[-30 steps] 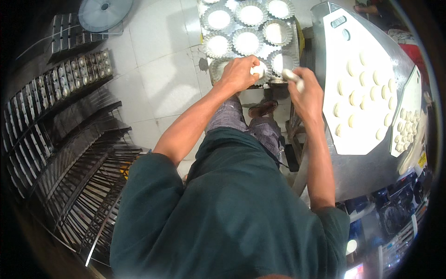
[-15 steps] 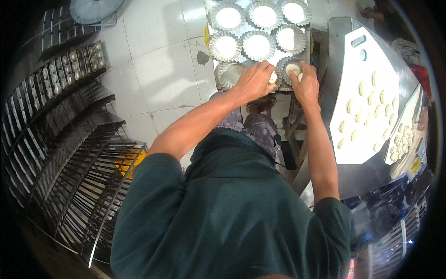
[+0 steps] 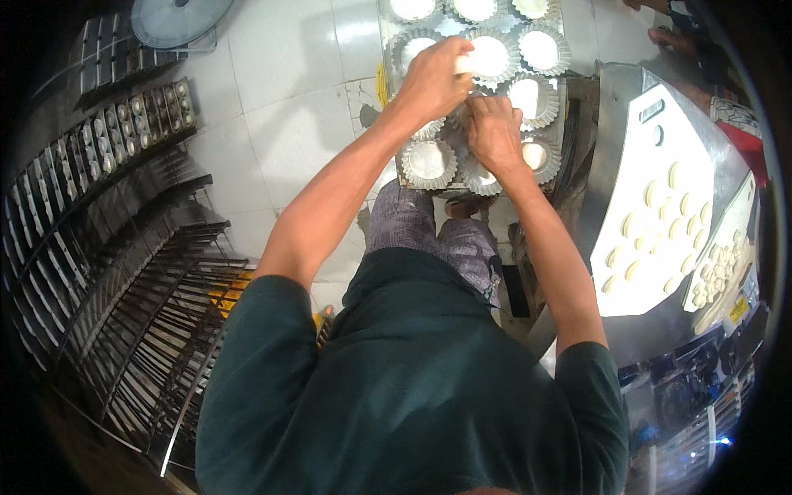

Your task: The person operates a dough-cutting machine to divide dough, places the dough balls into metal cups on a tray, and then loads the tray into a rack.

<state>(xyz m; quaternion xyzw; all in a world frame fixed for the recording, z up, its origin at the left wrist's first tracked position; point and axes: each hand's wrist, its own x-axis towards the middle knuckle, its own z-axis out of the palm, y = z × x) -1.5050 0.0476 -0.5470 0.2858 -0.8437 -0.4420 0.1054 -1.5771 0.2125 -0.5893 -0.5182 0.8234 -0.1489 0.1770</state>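
Note:
A metal tray (image 3: 398, 175) of fluted tart tins sits at the top centre, in front of my knees. Several far tins (image 3: 540, 49) hold pale dough, while a near tin (image 3: 427, 161) looks only thinly lined. My left hand (image 3: 433, 81) hovers over the middle of the tray, fingers closed on a small pale dough piece (image 3: 464, 63). Just to its right, my right hand (image 3: 493, 132) is curled down onto a tin in the middle row. What is under its fingers is hidden.
A white board (image 3: 652, 239) with several dough pieces lies on a metal machine at the right. Dark racks of small moulds (image 3: 99, 157) fill the left side. A round fan (image 3: 177, 16) sits top left. Another person's hand (image 3: 660, 37) shows top right.
Both hands have moved further over the tray, from its near edge toward the middle row. The right hand, which held a dough piece up, now bends down onto a tin.

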